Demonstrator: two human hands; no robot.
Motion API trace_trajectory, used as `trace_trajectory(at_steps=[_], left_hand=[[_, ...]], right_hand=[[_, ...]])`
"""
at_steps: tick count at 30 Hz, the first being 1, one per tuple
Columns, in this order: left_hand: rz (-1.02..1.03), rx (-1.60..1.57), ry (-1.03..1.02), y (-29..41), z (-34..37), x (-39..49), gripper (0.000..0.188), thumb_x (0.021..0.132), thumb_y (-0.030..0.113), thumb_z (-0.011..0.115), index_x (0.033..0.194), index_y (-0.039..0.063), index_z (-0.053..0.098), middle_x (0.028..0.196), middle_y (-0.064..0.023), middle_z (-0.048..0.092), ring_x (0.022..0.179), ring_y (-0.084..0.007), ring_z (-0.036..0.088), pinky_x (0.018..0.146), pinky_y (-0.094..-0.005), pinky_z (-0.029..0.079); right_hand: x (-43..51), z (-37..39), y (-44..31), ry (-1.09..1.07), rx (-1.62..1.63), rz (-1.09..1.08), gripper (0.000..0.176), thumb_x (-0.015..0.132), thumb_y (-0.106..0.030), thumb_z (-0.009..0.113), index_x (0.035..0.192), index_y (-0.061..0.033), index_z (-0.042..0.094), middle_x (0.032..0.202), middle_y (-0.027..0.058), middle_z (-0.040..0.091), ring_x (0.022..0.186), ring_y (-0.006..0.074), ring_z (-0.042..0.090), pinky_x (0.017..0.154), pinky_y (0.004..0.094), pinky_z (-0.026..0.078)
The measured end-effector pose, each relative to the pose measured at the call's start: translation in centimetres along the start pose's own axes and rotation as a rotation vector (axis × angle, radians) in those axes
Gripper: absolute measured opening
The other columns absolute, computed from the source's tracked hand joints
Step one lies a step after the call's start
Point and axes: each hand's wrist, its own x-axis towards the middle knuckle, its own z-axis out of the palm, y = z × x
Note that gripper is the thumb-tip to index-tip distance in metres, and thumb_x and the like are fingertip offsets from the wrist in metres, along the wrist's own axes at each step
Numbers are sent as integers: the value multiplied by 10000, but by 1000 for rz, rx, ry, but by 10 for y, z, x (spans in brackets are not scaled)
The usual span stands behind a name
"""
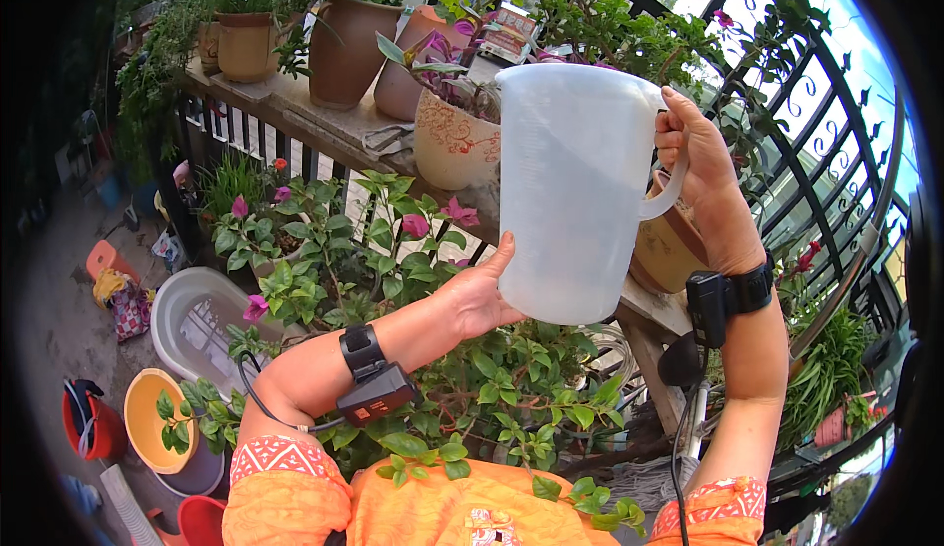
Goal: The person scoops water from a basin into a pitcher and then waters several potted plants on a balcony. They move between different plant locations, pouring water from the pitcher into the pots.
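A large translucent white plastic measuring jug (571,199) is held up before me, its spout at the upper left. My right hand (697,140) is wrapped around the jug's handle on the right side. Against the lower left side of the jug lies my left hand (479,291), thumb up along the wall and the other fingers hidden behind and under it. No water level can be made out through the cloudy plastic. Just behind the jug stands a cream flowerpot with a red pattern (450,140), holding a purple-leaved plant.
Brown clay pots (346,52) line a stone ledge (317,114) beside a black metal fence (848,96). Leafy bougainvillea (398,251) spreads below my arms. A grey plastic tub (173,310), a yellow basin (147,420) and a red bucket (103,428) sit on the ground at left.
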Motion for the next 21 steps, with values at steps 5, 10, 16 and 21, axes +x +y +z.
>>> trace_trajectory(at_steps=[5,10,16,21], left_hand=[[-14,-19,-42,3,-6,6,663,823,548,432,1345,171,275,1344,-93,346,1223,-259,374,1012,-413,340],[-5,6,0,1,-4,6,700,807,551,447,1350,155,252,1348,-99,335,1225,-271,370,1012,-419,347],[-15,-39,-33,-2,-10,10,706,807,540,453,1354,150,236,1351,-108,326,1224,-275,370,1003,-423,361],[-27,-50,-56,-6,-15,13,708,807,539,450,1354,145,235,1352,-111,323,1216,-273,380,992,-420,377]], right_hand=[[5,2,0,-1,-25,-15,256,802,-304,638,723,-115,485,671,-17,446,468,-1,358,382,137,287],[5,4,0,-2,-24,-1,240,803,-296,638,742,-114,493,669,-24,435,466,-2,351,380,139,280],[4,5,1,11,-35,16,221,806,-287,634,766,-112,505,666,-30,424,470,-6,338,382,138,267],[6,3,5,15,-28,36,225,808,-293,628,752,-112,506,671,-29,423,470,-6,337,384,136,265]])
